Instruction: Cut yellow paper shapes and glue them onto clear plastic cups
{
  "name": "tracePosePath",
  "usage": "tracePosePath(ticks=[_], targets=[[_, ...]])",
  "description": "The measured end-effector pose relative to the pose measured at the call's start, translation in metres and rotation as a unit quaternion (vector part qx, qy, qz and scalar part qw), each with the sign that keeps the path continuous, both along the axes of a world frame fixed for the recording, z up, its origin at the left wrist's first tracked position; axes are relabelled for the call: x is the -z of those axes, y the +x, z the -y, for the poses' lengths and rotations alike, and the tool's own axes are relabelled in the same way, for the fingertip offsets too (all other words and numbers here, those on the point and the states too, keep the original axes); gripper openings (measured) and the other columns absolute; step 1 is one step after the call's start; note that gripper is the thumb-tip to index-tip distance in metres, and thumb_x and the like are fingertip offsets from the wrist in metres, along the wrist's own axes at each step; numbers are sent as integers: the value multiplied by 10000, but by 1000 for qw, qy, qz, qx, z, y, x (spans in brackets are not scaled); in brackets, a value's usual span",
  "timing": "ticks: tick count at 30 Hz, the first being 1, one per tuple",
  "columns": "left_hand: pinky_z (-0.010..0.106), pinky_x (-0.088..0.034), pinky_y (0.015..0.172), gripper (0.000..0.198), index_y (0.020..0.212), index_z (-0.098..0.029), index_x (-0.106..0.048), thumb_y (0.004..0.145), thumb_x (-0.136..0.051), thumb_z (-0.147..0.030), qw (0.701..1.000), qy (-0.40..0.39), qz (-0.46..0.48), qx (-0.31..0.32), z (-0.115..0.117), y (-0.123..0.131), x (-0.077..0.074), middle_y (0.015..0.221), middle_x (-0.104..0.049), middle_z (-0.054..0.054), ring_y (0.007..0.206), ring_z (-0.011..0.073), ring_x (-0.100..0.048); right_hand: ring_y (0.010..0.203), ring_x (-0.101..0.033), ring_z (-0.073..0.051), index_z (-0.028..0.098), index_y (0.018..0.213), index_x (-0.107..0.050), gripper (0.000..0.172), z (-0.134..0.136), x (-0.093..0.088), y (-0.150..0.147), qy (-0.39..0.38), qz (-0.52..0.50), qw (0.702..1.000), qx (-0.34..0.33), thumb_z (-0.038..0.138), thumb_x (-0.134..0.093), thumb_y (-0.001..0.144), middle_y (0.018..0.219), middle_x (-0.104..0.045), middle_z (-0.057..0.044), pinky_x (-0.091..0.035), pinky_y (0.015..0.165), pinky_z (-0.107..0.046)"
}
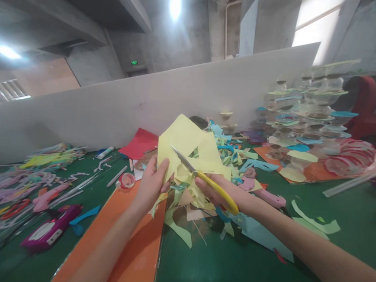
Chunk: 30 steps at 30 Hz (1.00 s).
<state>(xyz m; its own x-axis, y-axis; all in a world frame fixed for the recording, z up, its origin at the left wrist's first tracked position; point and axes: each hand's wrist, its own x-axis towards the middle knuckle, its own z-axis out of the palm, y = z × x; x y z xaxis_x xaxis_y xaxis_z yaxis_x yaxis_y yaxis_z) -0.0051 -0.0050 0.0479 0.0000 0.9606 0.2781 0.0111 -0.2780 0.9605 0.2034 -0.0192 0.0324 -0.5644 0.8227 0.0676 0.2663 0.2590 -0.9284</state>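
Observation:
My left hand (pixel 150 186) pinches a ragged sheet of pale yellow paper (pixel 188 143) at its lower edge. My right hand (pixel 215 190) grips a pair of yellow-handled scissors (pixel 218 189) with its fingers through the handles. The steel blades reach up and left across the sheet, with part of them lying over the paper. Below both hands lies a heap of coloured paper scraps (pixel 196 207), partly hidden by the sheet and my wrists.
The green work table (pixel 250 263) holds an orange board (pixel 134 249), red paper (pixel 138 143), a tape roll (pixel 126 180) and a magenta glue gun (pixel 50 230). Stacked clear discs with paper strips (pixel 307 111) rise at right, before a white partition (pixel 144 111) and a red chair (pixel 363 107).

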Motion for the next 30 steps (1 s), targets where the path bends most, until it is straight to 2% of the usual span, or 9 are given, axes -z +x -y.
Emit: tracePosePath(ticks=[5, 11, 17, 23, 28, 30], targets=[[133, -188, 327, 247, 940, -233, -476, 877, -590, -444, 999, -30, -13, 14, 7, 7, -3, 506, -531, -87, 279, 18, -282, 601, -391, -113, 223, 802, -420, 436, 4, -4, 3, 56, 5, 998, -15, 639, -497, 908, 713, -409, 50, -384, 562, -250], [129, -188, 299, 231, 946, -243, -480, 876, -585, -436, 999, -36, -23, 10, 10, 8, -4, 508, -544, -82, 268, 28, -297, 485, -361, -96, 221, 728, -398, 483, -1, 2, 2, 26, 18, 999, 3, 662, -439, 921, 588, -393, 65, -321, 464, -242], [135, -189, 278, 274, 987, -240, -503, 878, -582, -479, 998, -47, -33, 36, 12, 8, -4, 476, -531, -74, 252, 39, -298, 580, -460, -120, 224, 805, -421, 438, 1, 2, 3, 30, 7, 999, -12, 643, -504, 904, 697, -438, 46, -434, 567, -270], [139, -200, 282, 278, 999, -248, -505, 890, -578, -493, 994, -71, -43, 76, 12, 7, 1, 500, -556, -66, 248, 38, -308, 448, -398, -105, 226, 783, -420, 475, -5, 12, -2, 1, -14, 1000, 17, 683, -433, 911, 589, -402, 67, -393, 469, -273], [131, -203, 279, 299, 1020, -245, -502, 876, -599, -489, 988, -94, -46, 112, 17, 9, -4, 457, -536, -73, 242, 37, -284, 562, -384, -118, 229, 740, -407, 457, -1, 4, 0, 41, -21, 999, -5, 645, -511, 900, 653, -418, 51, -403, 575, -278], [134, -213, 277, 304, 994, -241, -501, 874, -591, -505, 982, -113, -63, 138, 19, 11, -5, 460, -554, -64, 237, 44, -303, 544, -376, -122, 230, 677, -388, 504, 0, 3, -2, 47, -15, 999, 6, 670, -480, 904, 603, -412, 50, -394, 570, -281]])
